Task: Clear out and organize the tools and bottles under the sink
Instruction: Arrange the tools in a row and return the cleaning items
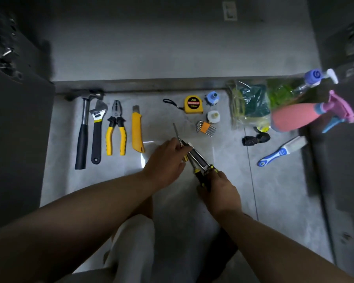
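Tools lay in a row on the floor [161, 119], one of each: hammer [83, 127], wrench [97, 129], pliers [116, 129], knife [137, 131]. Further right lay one tape measure [193, 104] marked "2m", one hex key set [205, 128], one pink bottle [294, 117], one clear bottle [315, 78], one brush [282, 152]. Screwdrivers [198, 158] were held above the floor, count unclear. Left hand [166, 160] had its fingers curled round one; right hand [221, 193] gripped the black-and-yellow handles of the rest

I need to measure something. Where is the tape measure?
Head view, right of centre: the yellow tape measure lies on the floor, just left of a small blue fitting, beyond the hex key set.
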Available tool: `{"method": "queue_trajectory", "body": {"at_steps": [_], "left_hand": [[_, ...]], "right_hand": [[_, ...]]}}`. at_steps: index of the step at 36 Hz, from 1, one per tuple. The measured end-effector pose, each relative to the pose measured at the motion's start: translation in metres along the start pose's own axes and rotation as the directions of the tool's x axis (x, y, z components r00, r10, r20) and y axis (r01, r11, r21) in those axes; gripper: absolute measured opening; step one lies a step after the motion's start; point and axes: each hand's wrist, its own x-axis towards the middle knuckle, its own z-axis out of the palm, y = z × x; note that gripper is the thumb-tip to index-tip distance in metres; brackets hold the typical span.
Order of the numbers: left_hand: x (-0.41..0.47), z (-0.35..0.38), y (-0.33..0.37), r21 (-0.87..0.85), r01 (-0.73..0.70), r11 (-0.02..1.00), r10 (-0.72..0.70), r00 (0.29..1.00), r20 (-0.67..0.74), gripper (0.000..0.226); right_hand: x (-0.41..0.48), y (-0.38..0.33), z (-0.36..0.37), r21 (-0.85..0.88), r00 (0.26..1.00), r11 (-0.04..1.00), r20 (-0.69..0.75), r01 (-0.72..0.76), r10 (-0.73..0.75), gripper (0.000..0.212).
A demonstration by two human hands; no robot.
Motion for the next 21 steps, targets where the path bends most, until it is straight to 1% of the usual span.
{"method": "queue_trajectory", "body": {"at_steps": [2,5,9,12,15,19,21], "left_hand": [[0.001,0.003,0.002,-0.001,0.006,1.0,-0.006,1.0,-0.005,0.05],[0.001,0.005,0.002,-0.017,0.025,1.0,-0.025,1.0,-0.01,0.048],[-0.003,0.007,0.001,-0.14,0.088,0.986,-0.09,0.996,-0.009,0.047],[-0.006,0.009,0.002,-0.183,0.101,0.978,-0.105,0.994,-0.012,0.044],[-0.007,0.011,0.006,-0.206,0.095,0.974,-0.097,0.995,-0.002,0.04],[-0.007,0.015,0.009,-0.256,0.127,0.958,-0.131,0.991,0.001,0.041],[-0.007,0.017,0.007,-0.265,0.114,0.957,-0.118,0.993,-0.001,0.041]], "right_hand": [[0.0,0.001,0.004,-0.02,1.0,1.0,-0.007,0.001,-0.001,0.037],[0.002,0.001,0.008,-0.035,0.999,0.999,-0.018,-0.03,0.029,0.03],[0.002,0.005,0.007,-0.017,0.997,0.999,0.055,-0.046,0.047,0.031],[-0.001,0.011,0.001,-0.003,0.997,1.0,0.082,-0.015,0.015,0.03],[-0.005,0.021,-0.006,0.06,0.993,0.998,0.111,0.021,-0.027,0.033],[-0.008,0.031,-0.016,0.148,0.994,0.989,0.101,0.015,-0.03,0.032],[-0.007,0.032,-0.022,0.226,0.996,0.974,0.09,-0.004,-0.017,0.029]]}}
